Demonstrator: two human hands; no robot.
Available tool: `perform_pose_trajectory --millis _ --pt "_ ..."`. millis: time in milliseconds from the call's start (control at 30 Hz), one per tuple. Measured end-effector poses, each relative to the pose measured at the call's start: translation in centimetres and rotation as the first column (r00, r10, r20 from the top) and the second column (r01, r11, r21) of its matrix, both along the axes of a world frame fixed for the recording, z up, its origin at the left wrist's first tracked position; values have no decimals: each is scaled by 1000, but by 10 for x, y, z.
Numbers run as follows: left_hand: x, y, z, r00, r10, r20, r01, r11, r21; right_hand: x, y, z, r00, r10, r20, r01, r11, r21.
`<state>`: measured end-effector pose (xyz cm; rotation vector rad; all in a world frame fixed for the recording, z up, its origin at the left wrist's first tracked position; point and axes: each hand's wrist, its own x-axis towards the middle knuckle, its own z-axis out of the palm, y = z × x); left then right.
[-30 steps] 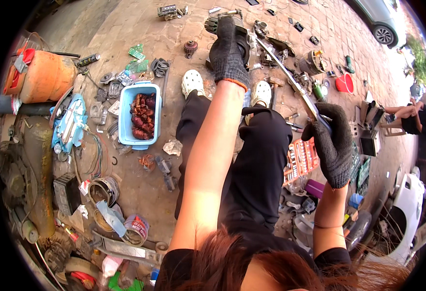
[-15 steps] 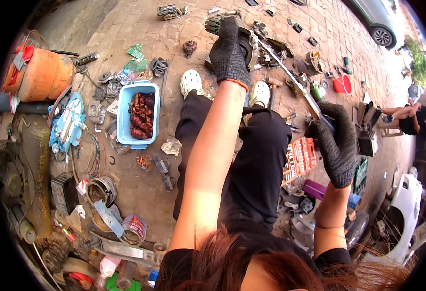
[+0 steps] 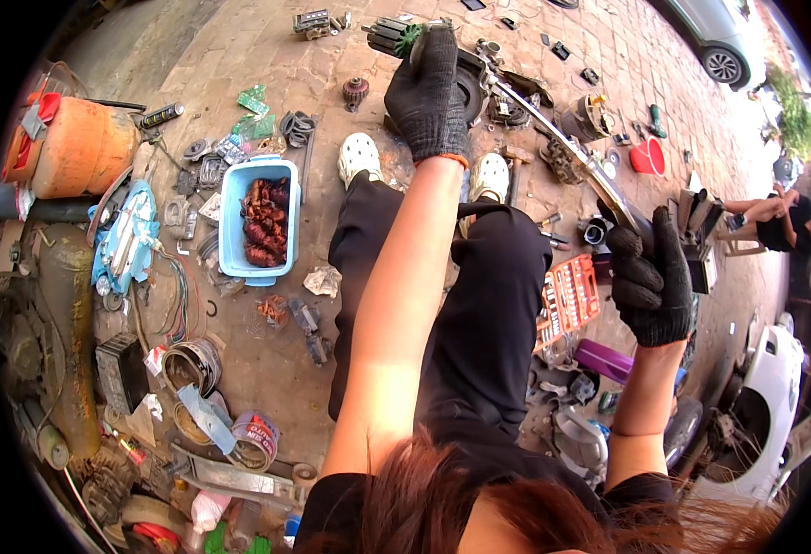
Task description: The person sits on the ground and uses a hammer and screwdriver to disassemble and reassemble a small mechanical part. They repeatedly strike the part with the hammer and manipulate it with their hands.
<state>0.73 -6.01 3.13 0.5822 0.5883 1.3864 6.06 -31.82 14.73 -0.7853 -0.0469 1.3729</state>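
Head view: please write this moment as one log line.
left hand: on dark machine part | right hand: at end of metal bar | nearby: blue tub, red bucket

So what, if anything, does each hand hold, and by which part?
The right hand holds the long metal bar by its near end. The left hand is at the dark machine part; whether it grips cannot be told.

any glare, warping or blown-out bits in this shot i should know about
In the head view, fisheye distortion bends straight edges toward a black rim; in the head view, glare washes out the background beyond the parked car; in the head view, the left forearm catches bright light, while the blue plastic tub reads clearly.
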Motion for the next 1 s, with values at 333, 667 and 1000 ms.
perform_pose_trajectory --millis 333,667,1000 --pt "1 1 -3 999 -28 21 29 997 -66 -11 13 4 -817 132 561 90 991 -103" --pt "0 -5 5 992 -45 121 57 993 -99 9 14 11 828 209 519 70 882 -467" --pt "0 -1 0 998 -31 53 30 999 15 9 25 1 -729 215 650 226 972 -67"
